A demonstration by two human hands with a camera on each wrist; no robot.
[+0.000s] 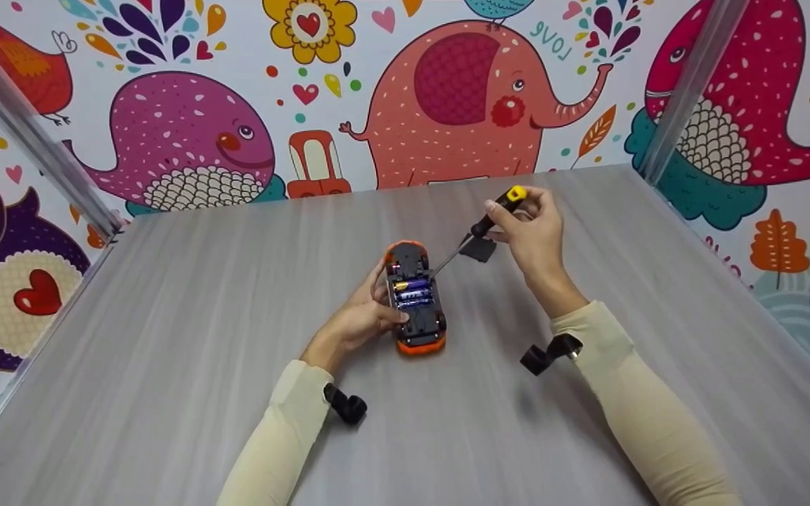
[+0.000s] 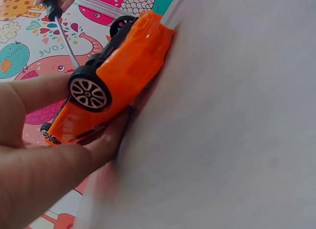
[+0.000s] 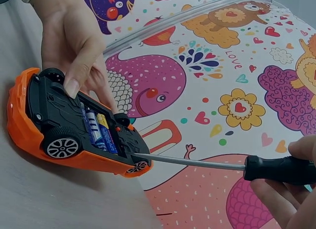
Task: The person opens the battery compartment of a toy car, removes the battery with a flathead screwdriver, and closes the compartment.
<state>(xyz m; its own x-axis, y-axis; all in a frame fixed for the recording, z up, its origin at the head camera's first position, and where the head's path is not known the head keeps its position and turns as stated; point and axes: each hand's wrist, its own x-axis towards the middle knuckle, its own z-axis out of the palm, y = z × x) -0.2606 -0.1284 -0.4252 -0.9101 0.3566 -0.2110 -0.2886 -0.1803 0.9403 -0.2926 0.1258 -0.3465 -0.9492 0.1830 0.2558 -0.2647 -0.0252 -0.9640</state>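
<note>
My left hand (image 1: 359,323) grips an orange toy car (image 1: 422,347) turned underside up, its thumb on the black base. The battery compartment is uncovered, with several blue AA-type batteries (image 3: 95,129) side by side inside. My right hand (image 1: 537,235) holds a screwdriver (image 1: 495,214) by its black and yellow handle. The metal shaft slants down to the car, and its tip is at the base beside the batteries, near a wheel (image 3: 138,167). In the left wrist view, the orange side and a front-facing wheel (image 2: 90,92) show between the left fingers.
A small flat black piece (image 1: 477,248) lies on the grey wood-grain table (image 1: 236,295), just beyond the screwdriver shaft. A wall with cartoon animals (image 1: 320,105) stands along the back, with metal posts (image 1: 693,84) at its corners. Black wrist mounts (image 1: 551,353) sit on both sleeves.
</note>
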